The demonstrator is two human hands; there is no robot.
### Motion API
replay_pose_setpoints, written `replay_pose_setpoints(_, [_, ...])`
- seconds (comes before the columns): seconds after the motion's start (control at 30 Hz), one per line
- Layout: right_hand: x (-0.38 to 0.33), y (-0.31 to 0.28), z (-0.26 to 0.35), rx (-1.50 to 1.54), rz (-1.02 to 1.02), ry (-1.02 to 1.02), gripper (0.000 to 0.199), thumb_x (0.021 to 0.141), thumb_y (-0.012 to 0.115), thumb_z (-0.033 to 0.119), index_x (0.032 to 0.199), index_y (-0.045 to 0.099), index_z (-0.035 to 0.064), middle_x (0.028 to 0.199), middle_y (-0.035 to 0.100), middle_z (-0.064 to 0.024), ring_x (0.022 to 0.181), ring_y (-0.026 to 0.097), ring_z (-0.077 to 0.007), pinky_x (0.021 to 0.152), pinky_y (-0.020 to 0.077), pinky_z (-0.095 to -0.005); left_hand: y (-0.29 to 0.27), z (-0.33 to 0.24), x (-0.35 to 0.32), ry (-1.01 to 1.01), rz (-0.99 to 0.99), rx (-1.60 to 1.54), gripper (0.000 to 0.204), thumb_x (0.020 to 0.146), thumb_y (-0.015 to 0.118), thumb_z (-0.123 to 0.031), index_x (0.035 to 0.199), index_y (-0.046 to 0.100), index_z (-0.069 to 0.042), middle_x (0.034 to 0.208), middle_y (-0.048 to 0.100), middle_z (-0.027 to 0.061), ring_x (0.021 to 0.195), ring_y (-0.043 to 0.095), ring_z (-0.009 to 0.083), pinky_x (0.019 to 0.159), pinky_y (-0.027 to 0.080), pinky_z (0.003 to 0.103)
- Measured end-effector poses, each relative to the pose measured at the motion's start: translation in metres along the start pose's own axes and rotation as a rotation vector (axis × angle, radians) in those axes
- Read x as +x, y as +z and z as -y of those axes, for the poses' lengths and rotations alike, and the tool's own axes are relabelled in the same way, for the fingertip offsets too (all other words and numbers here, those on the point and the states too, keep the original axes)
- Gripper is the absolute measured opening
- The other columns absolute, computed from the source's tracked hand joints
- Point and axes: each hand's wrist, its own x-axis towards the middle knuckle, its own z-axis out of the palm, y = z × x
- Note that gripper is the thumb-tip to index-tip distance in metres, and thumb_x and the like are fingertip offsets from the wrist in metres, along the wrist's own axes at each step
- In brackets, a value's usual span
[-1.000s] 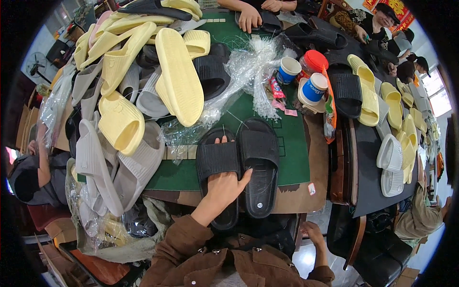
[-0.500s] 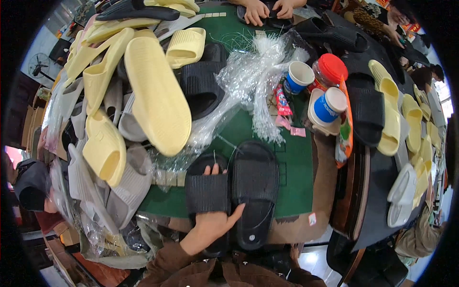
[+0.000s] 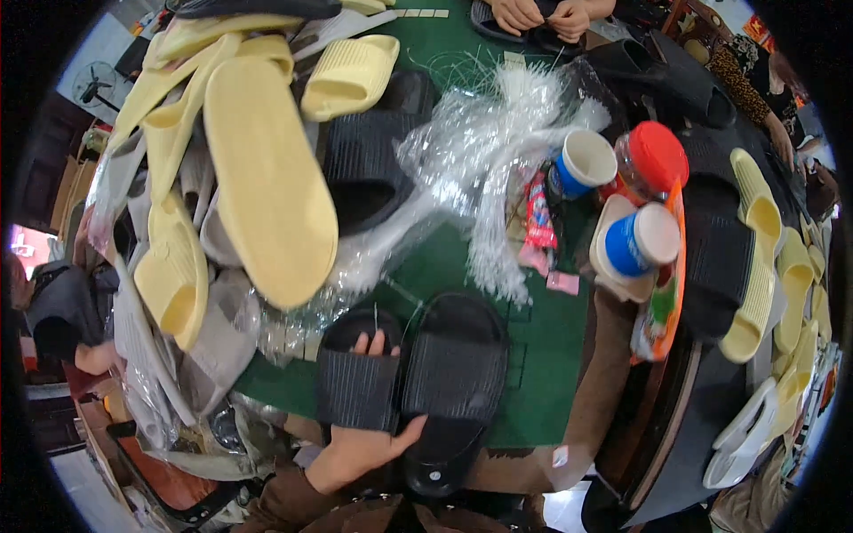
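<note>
A pair of black slide sandals lies side by side at the near edge of the green mat (image 3: pixel 542 391). My left hand (image 3: pixel 355 455) is pushed under the ribbed strap of the left slide (image 3: pixel 358 388), and its fingertips poke out past the strap. Its thumb rests against the right slide (image 3: pixel 455 373). A thin pale strand rises from the toe end of the left slide, and another runs between the two. My right hand is out of view. Just beyond the pair lies a bundle of thin white plastic strands (image 3: pixel 498 240) in clear film.
Yellow slides (image 3: pixel 271 178) and grey slides (image 3: pixel 213 342) are piled on the left. Paper cups (image 3: pixel 586 164), a red-lidded jar (image 3: pixel 653 160) and an orange packet (image 3: pixel 662 302) stand to the right. More slides (image 3: pixel 751 302) lie farther right. Another person's hands (image 3: pixel 542 18) work at the far side.
The view has tilted a little, so most things appear shifted. My left hand stays under the strap, with its thumb by the other slide. The other person's hands have moved closer together.
</note>
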Motion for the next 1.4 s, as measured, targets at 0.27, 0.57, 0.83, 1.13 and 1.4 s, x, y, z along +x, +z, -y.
replay_pose_setpoints(0.27, [-0.017,0.022,0.089,0.08,-0.101,-0.305,0.066,0.097,0.038,0.048,0.129,0.045,-0.0096,0.112,0.058,-0.0287,0.096,0.058,-0.0395,0.084,0.0455,-0.0409,0.004,0.026,-0.014,0.067,-0.237,0.175,0.082,0.079,0.063,-0.041,0.14,0.029,0.002,0.149,0.022,0.0226,0.139,0.017,0.0374,0.113,0.013,0.047])
replay_pose_setpoints(0.57, [0.021,-0.006,0.129,-0.075,-0.189,-0.501,0.052,0.094,0.043,0.043,0.119,0.054,-0.0023,0.106,0.06,-0.0277,0.097,0.057,-0.0417,0.084,0.0459,-0.0446,0.017,0.019,-0.008,0.117,-0.243,0.04,0.089,0.081,0.059,-0.046,0.143,0.019,0.004,0.151,0.016,0.0215,0.141,0.012,0.0357,0.114,0.011,0.046])
replay_pose_setpoints(0.83, [0.071,-0.063,0.226,-0.349,-0.18,-0.579,0.046,0.093,0.045,0.04,0.11,0.058,-0.0006,0.101,0.062,-0.0243,0.094,0.058,-0.0411,0.081,0.0468,-0.046,0.002,0.009,-0.005,0.078,-0.127,-0.032,0.08,0.081,0.06,-0.043,0.141,0.028,0.001,0.15,0.019,0.0225,0.14,0.015,0.0386,0.112,0.01,0.051])
replay_pose_setpoints(1.13, [0.065,-0.073,0.255,-0.615,-0.189,-0.664,0.039,0.092,0.046,0.037,0.101,0.062,0.0012,0.095,0.065,-0.0205,0.089,0.06,-0.0404,0.077,0.0479,-0.0477,0.008,0.006,-0.013,0.058,-0.089,-0.047,0.079,0.083,0.059,-0.042,0.141,0.027,0.001,0.15,0.017,0.0247,0.14,0.014,0.0392,0.113,0.011,0.051])
replay_pose_setpoints(1.4, [-0.015,-0.085,0.131,-0.827,-0.241,-0.671,0.035,0.091,0.048,0.034,0.093,0.066,0.0029,0.09,0.067,-0.0171,0.085,0.061,-0.0398,0.075,0.0488,-0.0491,0.014,-0.003,-0.025,0.062,-0.37,0.136,0.065,0.079,0.06,-0.054,0.095,0.063,0.008,0.095,0.061,0.0272,0.094,0.058,0.0404,0.087,0.043,0.045])
